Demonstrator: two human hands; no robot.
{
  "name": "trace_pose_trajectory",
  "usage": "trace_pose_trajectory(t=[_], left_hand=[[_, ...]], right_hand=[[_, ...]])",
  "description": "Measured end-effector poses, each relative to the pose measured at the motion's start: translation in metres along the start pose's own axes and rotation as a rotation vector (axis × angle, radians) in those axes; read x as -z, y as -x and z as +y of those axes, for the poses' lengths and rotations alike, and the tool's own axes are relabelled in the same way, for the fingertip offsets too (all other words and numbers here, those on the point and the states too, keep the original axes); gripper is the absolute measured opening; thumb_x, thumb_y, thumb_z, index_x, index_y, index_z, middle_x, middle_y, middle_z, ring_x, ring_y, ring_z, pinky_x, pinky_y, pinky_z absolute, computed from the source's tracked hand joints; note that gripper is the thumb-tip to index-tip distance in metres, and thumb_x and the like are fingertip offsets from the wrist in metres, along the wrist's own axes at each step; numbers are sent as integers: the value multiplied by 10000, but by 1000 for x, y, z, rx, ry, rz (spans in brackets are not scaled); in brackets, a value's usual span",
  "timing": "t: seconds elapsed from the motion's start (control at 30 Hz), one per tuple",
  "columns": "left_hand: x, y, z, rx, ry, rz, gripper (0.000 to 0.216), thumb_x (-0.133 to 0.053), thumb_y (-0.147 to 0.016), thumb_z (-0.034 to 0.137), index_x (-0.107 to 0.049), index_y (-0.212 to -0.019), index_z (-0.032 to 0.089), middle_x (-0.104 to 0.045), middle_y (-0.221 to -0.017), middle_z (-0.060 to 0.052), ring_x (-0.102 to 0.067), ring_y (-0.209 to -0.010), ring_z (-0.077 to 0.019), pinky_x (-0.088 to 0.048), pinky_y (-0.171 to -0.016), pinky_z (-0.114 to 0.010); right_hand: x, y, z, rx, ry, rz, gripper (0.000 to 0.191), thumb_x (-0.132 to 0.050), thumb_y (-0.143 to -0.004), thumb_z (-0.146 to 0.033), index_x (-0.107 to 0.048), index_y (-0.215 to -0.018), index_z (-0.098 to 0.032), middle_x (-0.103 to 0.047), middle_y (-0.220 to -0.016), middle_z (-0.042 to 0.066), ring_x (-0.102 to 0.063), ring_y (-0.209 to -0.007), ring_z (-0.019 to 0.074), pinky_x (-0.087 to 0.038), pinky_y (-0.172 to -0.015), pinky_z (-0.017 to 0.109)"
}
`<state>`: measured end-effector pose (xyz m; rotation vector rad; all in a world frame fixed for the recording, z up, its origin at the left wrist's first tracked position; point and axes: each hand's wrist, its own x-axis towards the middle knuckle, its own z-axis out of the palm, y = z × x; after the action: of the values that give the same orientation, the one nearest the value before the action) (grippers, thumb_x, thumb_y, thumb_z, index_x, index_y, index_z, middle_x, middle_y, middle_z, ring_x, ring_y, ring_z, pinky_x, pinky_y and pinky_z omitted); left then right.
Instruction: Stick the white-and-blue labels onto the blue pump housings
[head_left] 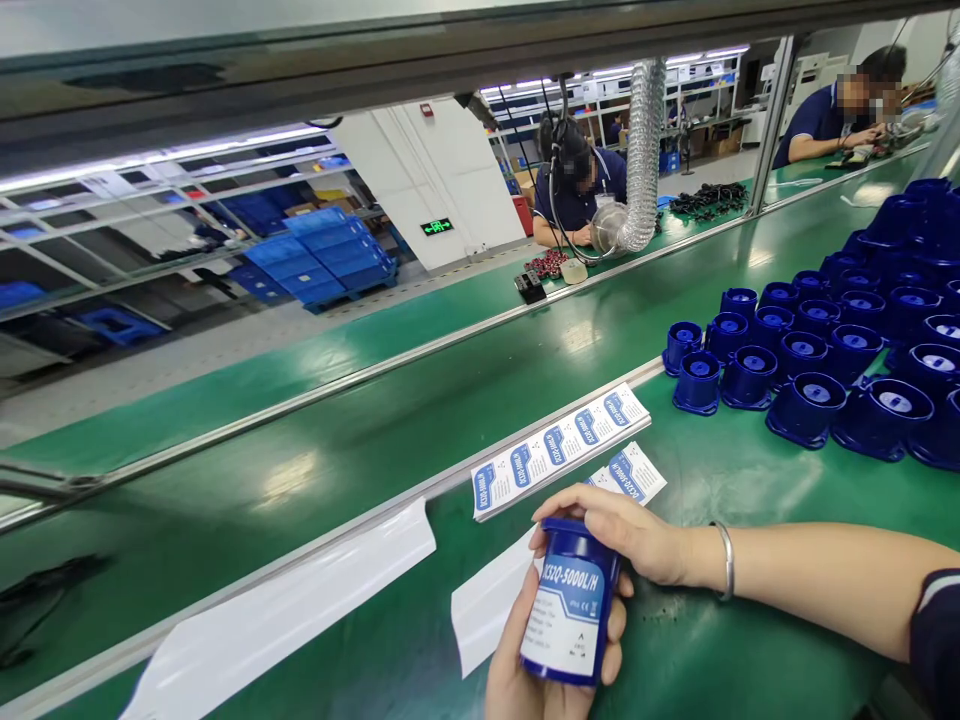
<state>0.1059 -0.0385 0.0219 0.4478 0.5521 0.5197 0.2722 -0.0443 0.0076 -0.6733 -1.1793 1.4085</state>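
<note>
A dark blue plastic pump housing (559,600) with a blue-and-white label reading "DC52Q-5000L/H" is held upright, slightly tilted, near the bottom of the view. My left hand (514,640) is wrapped round its lower part from below, fingertips showing at its right side. Over its flanged top edge lies my right hand (637,535), thumb and fingers gripping the rim. Just beyond are a stack of label sheets (559,455) and a shorter label piece (637,472), partly behind my right hand. White backing paper (484,605) lies beside my left hand, partly covered.
Many similar blue housings (806,400) stand in rows at the right. A long white paper strip (300,600) lies at left along the bench's metal ledge (405,500). Across the green belt (450,370), two people work beside a flexible duct (643,150). A metal beam crosses the top.
</note>
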Motion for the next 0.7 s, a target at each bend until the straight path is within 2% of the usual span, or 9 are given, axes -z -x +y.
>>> trace_pose_trajectory(t=[0.07, 0.1, 0.2, 0.27, 0.33, 0.47, 0.6, 0.7], left_hand=[[1, -2, 0, 0, -3, 38, 382, -579, -950, 476, -704, -1114, 154, -718, -933, -156, -690, -732, -211, -551, -546, -245], [1, -4, 0, -5, -12, 67, 369, -587, -947, 465, -699, -1110, 155, -723, -919, -147, -700, -726, -221, -558, -549, -259], [2, -7, -1, -49, -60, 165, 332, -603, -941, 427, -689, -1091, 144, -742, -907, -140, -728, -738, -270, -581, -554, -310], [3, -9, -1, -78, -87, 197, 330, -605, -940, 416, -686, -1098, 137, -752, -939, -149, -738, -773, -298, -588, -557, -331], [3, -10, -2, -97, -108, 202, 351, -598, -946, 417, -677, -1140, 135, -755, -979, -155, -742, -803, -306, -594, -573, -342], [4, -10, -3, -127, -172, 209, 398, -603, -944, 437, -648, -1221, 156, -754, -991, -146, -740, -812, -303, -595, -578, -347], [2, -8, -4, -177, -297, 179, 426, -591, -944, 465, -660, -1202, 133, -739, -1058, -167, -726, -890, -329, -605, -632, -373], [0, -6, -5, -203, -376, 185, 468, -567, -950, 500, -641, -1236, 137, -716, -1129, -170, -708, -945, -341, -612, -677, -403]], right_hand=[[1, 1, 0, -41, 64, 60, 586, -513, -933, -694, -573, -1288, -232, -652, -1152, 93, -633, -819, 186, -371, -414, 188], [2, 1, 1, -40, 94, 99, 573, -513, -934, -690, -582, -1268, -230, -651, -1124, 84, -621, -806, 181, -392, -437, 197], [4, 1, 4, 18, 158, 184, 533, -512, -943, -669, -600, -1195, -208, -649, -1055, 70, -617, -906, 208, -519, -686, 290], [4, 2, 5, 37, 187, 197, 492, -503, -960, -639, -596, -1185, -212, -651, -1042, 63, -617, -958, 222, -515, -829, 349], [4, 4, 6, 47, 219, 203, 451, -491, -977, -606, -591, -1186, -219, -650, -1043, 60, -613, -994, 230, -495, -887, 367], [3, 6, 7, 54, 260, 277, 411, -491, -986, -573, -554, -1197, -226, -634, -1012, 49, -608, -953, 219, -481, -873, 359], [4, 5, 8, -22, 254, 349, 447, -535, -952, -589, -487, -1211, -228, -623, -880, 18, -604, -834, 215, -480, -786, 353], [4, 4, 8, -47, 227, 383, 477, -557, -930, -600, -467, -1217, -230, -620, -848, 10, -606, -812, 216, -480, -775, 357]])
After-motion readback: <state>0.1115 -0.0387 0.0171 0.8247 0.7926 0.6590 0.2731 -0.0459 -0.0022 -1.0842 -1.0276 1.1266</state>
